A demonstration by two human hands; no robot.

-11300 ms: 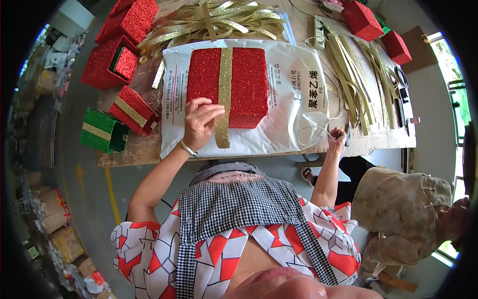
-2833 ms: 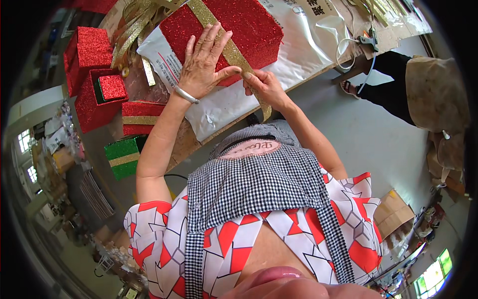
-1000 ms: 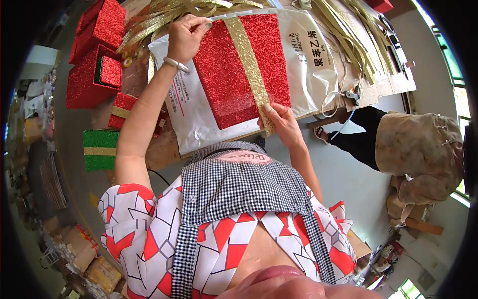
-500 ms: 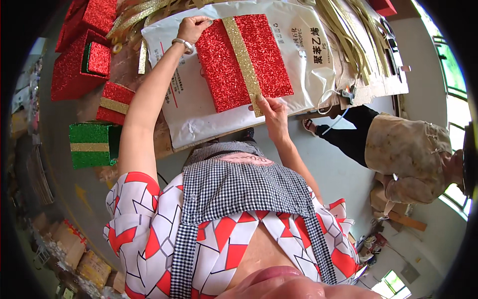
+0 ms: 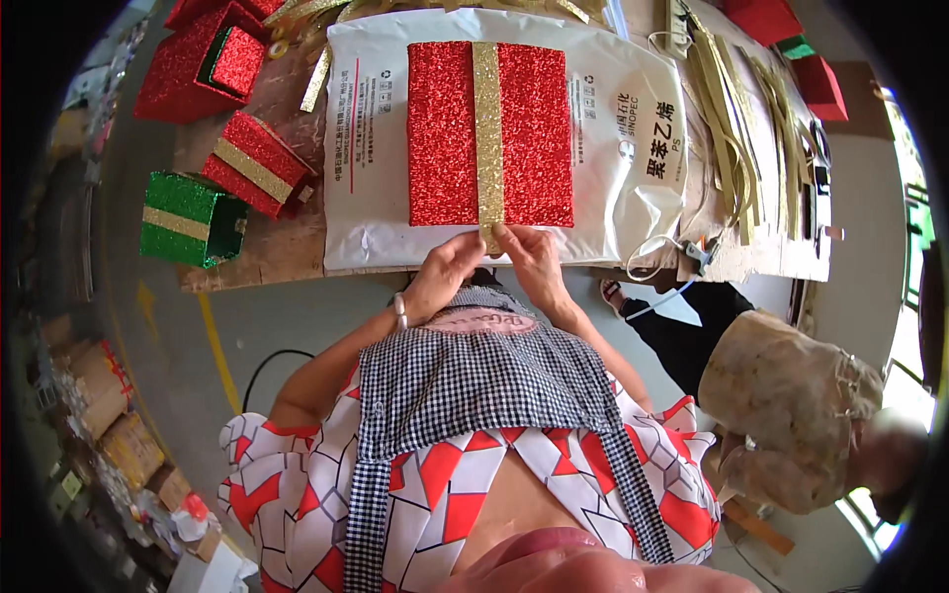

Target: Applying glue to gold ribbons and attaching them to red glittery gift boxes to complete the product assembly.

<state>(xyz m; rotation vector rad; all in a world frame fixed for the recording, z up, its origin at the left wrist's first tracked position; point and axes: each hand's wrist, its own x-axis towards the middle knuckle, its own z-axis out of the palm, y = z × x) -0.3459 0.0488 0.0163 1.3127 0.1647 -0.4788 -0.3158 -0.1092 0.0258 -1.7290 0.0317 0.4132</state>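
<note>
A red glitter box [image 5: 440, 138] lies on a white plastic sack [image 5: 633, 188] on the table. Down its middle runs a gold glitter ribbon [image 5: 488, 128], whose loose end hangs past the box's near edge. My left hand [image 5: 445, 275] and my right hand [image 5: 535, 265] meet at that end, just off the near edge. With thumb and fingers my right hand pinches the ribbon. The left fingers are closed against the ribbon end too, with their tips partly hidden.
Left on the wooden table [image 5: 282, 257] stand a red box with a gold band [image 5: 259, 163], a green box [image 5: 178, 219] and a larger red box [image 5: 188, 79]. Gold ribbon strips [image 5: 732, 128] and a glue gun [image 5: 699, 255] lie right. A person [image 5: 791, 395] stands at the right.
My left hand has come from the box's far left corner down to the ribbon's near end, joining my right hand. The box, tilted before, now lies square to me.
</note>
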